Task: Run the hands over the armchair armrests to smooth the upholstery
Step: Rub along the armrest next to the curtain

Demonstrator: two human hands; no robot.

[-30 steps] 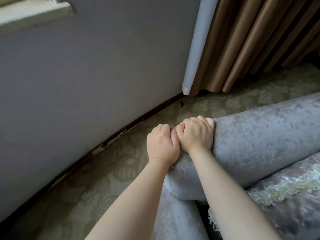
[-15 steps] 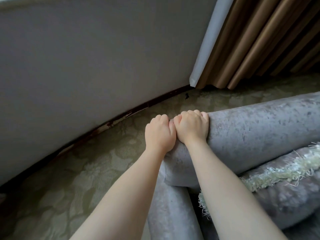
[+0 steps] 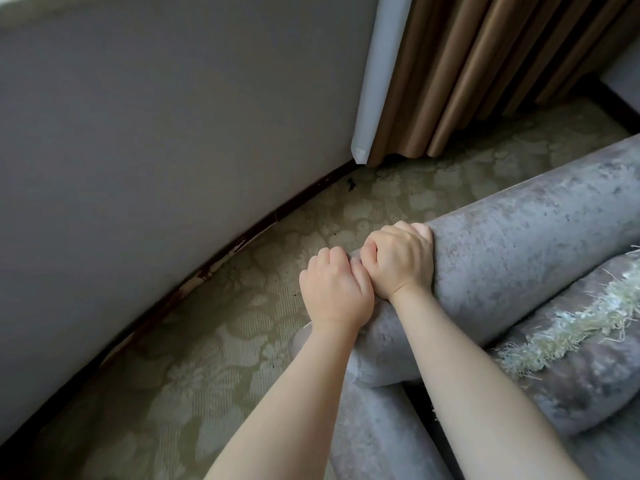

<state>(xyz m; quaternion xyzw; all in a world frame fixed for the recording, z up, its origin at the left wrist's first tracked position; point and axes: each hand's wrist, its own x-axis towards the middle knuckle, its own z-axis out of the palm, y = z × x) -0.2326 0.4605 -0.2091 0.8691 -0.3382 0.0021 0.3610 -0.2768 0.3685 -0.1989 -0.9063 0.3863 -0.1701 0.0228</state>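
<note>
A grey wall [image 3: 145,133] fills the left side, meeting a patterned olive carpet [image 3: 194,358] along a dark skirting strip. Next comes the left hand [image 3: 334,289], laid over the rounded front end of the grey velvet armrest [image 3: 519,258], its fingers [image 3: 332,259] curled together over the far side so that their tips are hidden. Touching it, thumb side to thumb side, the right hand [image 3: 401,261] lies on the armrest top, its fingers [image 3: 408,228] likewise bent together over the far edge, pressing on the fabric (whether either hand pinches the cloth cannot be told). The armrest is a long roll whose axis runs from its near end under the hands up and away to the right, where the frame cuts it off. Brown curtains [image 3: 485,71] hang behind it. Below it, at the right, lies a cushion [image 3: 571,368] with a pale shaggy fringe, only partly in view.
</note>
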